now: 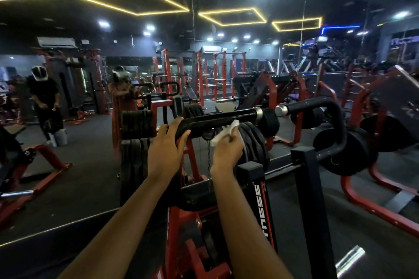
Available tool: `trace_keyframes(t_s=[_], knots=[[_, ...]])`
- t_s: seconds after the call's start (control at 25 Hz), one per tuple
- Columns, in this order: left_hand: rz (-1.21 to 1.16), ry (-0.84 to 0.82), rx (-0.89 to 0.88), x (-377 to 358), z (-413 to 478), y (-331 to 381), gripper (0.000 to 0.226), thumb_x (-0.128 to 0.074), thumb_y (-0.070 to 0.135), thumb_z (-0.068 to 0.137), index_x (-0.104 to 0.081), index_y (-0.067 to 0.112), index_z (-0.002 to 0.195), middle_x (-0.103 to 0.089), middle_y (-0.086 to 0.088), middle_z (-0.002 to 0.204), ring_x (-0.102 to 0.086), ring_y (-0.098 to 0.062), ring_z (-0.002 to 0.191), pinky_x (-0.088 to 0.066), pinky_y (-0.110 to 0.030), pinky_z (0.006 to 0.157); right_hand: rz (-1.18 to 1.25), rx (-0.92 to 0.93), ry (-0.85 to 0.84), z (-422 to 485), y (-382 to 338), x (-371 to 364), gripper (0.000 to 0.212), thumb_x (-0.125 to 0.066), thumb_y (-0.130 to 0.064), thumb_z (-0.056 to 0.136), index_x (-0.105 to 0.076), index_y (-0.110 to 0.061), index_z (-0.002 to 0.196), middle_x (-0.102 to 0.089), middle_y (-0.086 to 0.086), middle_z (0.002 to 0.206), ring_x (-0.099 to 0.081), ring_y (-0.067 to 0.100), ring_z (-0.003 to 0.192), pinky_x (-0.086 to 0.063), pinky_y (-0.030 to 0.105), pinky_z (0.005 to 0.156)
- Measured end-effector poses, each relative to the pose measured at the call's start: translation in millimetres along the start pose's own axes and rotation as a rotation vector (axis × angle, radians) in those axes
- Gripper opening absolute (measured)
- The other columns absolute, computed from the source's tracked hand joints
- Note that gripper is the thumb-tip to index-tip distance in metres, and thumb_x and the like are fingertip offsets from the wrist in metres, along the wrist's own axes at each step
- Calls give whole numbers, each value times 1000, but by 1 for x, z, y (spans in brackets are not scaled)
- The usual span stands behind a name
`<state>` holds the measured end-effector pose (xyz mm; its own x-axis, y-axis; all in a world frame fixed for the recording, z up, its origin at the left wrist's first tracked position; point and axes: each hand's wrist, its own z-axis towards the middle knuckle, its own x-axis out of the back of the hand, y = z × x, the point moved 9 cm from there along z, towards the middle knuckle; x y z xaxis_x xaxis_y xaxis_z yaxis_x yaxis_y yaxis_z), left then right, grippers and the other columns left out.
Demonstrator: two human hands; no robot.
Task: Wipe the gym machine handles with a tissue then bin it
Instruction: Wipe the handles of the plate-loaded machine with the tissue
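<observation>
Head view shows your two bare arms reaching forward to a gym machine in a dim hall. Your left hand (166, 145) has its fingers curled over the near end of a straight black metal handle bar (222, 119), steadying it. Your right hand (226, 152) pinches a crumpled white tissue (223, 135) between thumb and fingers. The tissue touches the underside of the bar, just right of your left fingers.

To wipe well, wrap the tissue round the bar and slide it away from your left fingers toward the shiny chrome collar (258, 113). The curved black tube handle (328, 108) beyond that collar likely comes next.

Black round weight plates (252, 137) sit just behind your right fingers. A thin metal chain (208, 154) hangs between your hands, and a black upright post (256, 179) stands just below your right wrist. Open room lies above the bar. A pale bucket (60, 137) stands on the floor far left of your left fingers; I cannot tell whether it is the bin.
</observation>
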<state>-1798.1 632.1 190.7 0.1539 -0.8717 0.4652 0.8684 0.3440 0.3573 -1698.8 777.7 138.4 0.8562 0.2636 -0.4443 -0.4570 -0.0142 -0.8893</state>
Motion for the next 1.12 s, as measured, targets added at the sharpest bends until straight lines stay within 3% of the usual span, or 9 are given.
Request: trace_keyframes(t_s=[0.12, 0.32, 0.4, 0.48, 0.64, 0.76, 0.88, 1.0, 1.12], knots=[[16, -2, -6, 0, 0, -1, 44, -45, 36, 94, -43, 17, 134, -55, -12, 113, -60, -27, 93, -53, -38, 72, 119, -181, 123, 26, 4, 28, 39, -35, -10, 97, -46, -17, 134, -52, 10, 131, -52, 25, 113, -44, 31, 96], [-15, -4, -6, -1, 0, -1, 44, -46, 35, 94, -44, 17, 134, -55, -12, 116, -60, -27, 97, -55, -41, 76, 319, -304, 52, 20, -8, 4, 32, -33, -9, 97, -53, -7, 121, -61, 10, 110, -58, 22, 88, -51, 29, 77], [-19, -4, 1, -1, 0, -2, 44, -46, 36, 94, -45, 18, 134, -54, -12, 118, -59, -27, 100, -54, -40, 78, 302, -272, -5, -4, -5, -12, 29, -33, 0, 95, -56, -12, 107, -60, 6, 89, -58, 10, 65, -47, 13, 49], [-31, -6, 8, 0, 1, -2, 43, -46, 35, 94, -44, 18, 134, -54, -12, 119, -58, -27, 103, -50, -37, 79, 280, -266, -79, -22, 3, -21, 31, -34, 6, 93, -55, -17, 96, -52, 4, 74, -51, 0, 44, -37, 11, 34], [-30, -24, 1, -2, 0, -2, 45, -43, 38, 94, -42, 19, 135, -54, -10, 117, -58, -24, 99, -54, -37, 78, 336, -231, 20, 6, -7, 9, 29, -38, 5, 93, -57, -11, 109, -59, 4, 93, -54, 10, 67, -41, 15, 48], [-31, -15, 2, -2, 0, -3, 45, -44, 38, 94, -43, 19, 135, -55, -10, 115, -59, -24, 98, -55, -39, 77, 358, -194, 66, 32, -13, 16, 35, -36, 4, 93, -55, -6, 122, -61, 4, 92, -55, 11, 70, -46, 13, 50], [-42, -7, -2, -1, 0, -2, 44, -46, 36, 94, -45, 18, 134, -56, -10, 116, -60, -25, 98, -55, -40, 77, 270, -179, 0, 19, 0, -4, 35, -39, 3, 92, -58, -10, 118, -63, 3, 99, -58, 10, 77, -48, 17, 64], [-55, -16, 12, 0, 0, -3, 43, -46, 36, 94, -44, 20, 134, -55, -9, 117, -59, -24, 100, -54, -38, 78, 232, -166, -69, -11, 8, -20, 27, -43, 0, 93, -62, -16, 100, -63, -5, 86, -59, 3, 72, -45, 12, 58], [-101, -17, 11, 1, -1, -2, 41, -47, 34, 95, -45, 21, 133, -55, -8, 118, -57, -23, 104, -47, -29, 81, 119, -59, -134, -29, 0, -18, 26, -47, -4, 93, -61, -9, 114, -67, 3, 103, -62, 8, 88, -48, 14, 72]])
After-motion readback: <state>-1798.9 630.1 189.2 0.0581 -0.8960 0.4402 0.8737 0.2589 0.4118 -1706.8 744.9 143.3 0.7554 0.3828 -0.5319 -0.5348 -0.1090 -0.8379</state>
